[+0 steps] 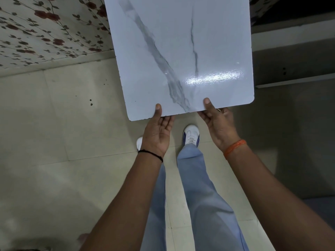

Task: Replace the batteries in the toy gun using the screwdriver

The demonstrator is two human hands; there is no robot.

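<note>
A white marble-patterned table top (181, 51) fills the upper middle of the view, and nothing lies on the part I can see. My left hand (158, 132) grips its near edge, thumb on top and fingers underneath. My right hand (217, 122) grips the same edge further right, thumb on top. No toy gun, screwdriver or batteries are in view.
I stand on a pale tiled floor (54, 124), my legs and white shoes (191, 134) just below the table edge. A floral-patterned cloth surface (45, 29) lies at the upper left. A grey shelf or ledge (293, 51) runs along the right.
</note>
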